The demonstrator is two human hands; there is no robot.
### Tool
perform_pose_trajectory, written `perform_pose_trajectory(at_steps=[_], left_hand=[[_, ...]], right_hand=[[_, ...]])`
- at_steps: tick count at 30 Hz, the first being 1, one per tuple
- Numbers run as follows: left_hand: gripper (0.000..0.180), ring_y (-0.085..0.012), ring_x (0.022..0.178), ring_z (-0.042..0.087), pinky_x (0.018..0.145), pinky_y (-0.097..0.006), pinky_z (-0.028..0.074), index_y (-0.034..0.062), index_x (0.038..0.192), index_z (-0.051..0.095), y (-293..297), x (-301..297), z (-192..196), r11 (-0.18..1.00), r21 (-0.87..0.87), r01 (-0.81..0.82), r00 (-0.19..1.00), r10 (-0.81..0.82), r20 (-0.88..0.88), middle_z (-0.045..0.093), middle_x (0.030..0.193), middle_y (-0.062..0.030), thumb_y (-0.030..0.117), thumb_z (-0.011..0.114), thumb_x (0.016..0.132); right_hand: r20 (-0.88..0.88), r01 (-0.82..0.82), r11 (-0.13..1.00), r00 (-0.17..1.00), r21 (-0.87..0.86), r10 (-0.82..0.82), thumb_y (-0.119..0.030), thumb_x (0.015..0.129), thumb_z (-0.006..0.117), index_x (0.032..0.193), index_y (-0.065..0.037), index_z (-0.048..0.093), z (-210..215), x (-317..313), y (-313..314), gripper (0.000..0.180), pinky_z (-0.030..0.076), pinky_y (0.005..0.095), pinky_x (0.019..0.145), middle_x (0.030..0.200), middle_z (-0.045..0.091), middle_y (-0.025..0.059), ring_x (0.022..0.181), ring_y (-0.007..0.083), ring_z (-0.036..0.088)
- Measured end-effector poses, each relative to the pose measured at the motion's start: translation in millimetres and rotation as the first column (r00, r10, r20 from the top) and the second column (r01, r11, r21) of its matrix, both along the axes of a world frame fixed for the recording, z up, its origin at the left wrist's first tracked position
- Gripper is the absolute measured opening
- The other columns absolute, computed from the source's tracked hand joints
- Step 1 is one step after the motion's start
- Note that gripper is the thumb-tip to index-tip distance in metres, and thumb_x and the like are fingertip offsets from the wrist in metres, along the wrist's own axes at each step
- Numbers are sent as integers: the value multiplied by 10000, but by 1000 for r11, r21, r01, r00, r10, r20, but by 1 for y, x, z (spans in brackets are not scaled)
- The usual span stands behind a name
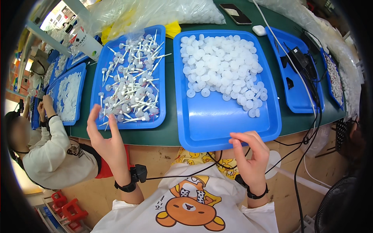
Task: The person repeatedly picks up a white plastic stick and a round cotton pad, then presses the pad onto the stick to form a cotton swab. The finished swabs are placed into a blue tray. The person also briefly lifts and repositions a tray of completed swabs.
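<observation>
My left hand (107, 141) nearest, raised before table edge, fingers spread, empty. Beyond it, blue tray (101, 87) of white stemmed pieces (132, 85). My right hand (250, 153), fingers loosely curled, empty, at near rim of tray (217, 124) holding white caps (221, 64).

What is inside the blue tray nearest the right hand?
The blue tray holds a heap of round white caps in its far half; its near half is bare. Anything beneath the heap is covered. The right hand is at its near edge.

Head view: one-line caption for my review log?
Both bare hands, left and right, hover empty before two blue plastic trays of white plastic caps and stemmed pieces.
</observation>
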State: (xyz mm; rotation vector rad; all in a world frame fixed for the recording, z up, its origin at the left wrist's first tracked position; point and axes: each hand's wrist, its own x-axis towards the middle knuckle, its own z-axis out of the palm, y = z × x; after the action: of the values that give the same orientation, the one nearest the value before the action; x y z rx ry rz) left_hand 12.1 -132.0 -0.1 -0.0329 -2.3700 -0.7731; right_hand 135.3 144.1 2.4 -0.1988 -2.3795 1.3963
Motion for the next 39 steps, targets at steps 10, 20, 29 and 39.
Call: perform_pose_trajectory(at_steps=[10, 20, 29, 39], left_hand=[[514, -370, 1388, 302, 1116, -537, 202, 142, 1331, 565, 54, 17, -16, 936, -348, 52, 996, -23, 86, 394, 1486, -150, 162, 697, 835], [413, -371, 1372, 351, 1118, -498, 240, 41, 1340, 526, 37, 2, -39, 941, -193, 278, 956, -252, 148, 423, 1467, -170, 143, 566, 941], [569, -382, 1471, 175, 1172, -528, 91, 83, 1469, 409, 39, 7, -44, 920, -346, 184, 978, -137, 154, 278, 1585, -148, 407, 436, 1001], [673, -400, 1479, 140, 1157, -570, 75, 111, 1470, 423, 41, 10, -51, 891, -434, 137, 991, -128, 50, 254, 1592, -163, 532, 444, 945]], right_hand=[[-143, 232, 956, 968, 181, -208, 52, 821, 654, 940, 1, 687, -10, 20, 28, 133, 481, 356, 801, 829, 683, 90, 831, 256, 615], [-165, 364, 928, 923, 83, -347, 33, 848, 659, 973, -9, 697, -18, 53, 58, 137, 502, 339, 802, 875, 693, 88, 880, 240, 633], [-68, 316, 914, 937, -254, -342, 15, 897, 628, 1017, 12, 691, -15, 54, 64, 136, 483, 298, 809, 910, 686, 82, 881, 175, 633], [224, 112, 861, 975, -495, 2, 12, 903, 623, 1072, 23, 678, -10, 135, 103, 179, 482, 295, 871, 1034, 685, 115, 938, 184, 650]])
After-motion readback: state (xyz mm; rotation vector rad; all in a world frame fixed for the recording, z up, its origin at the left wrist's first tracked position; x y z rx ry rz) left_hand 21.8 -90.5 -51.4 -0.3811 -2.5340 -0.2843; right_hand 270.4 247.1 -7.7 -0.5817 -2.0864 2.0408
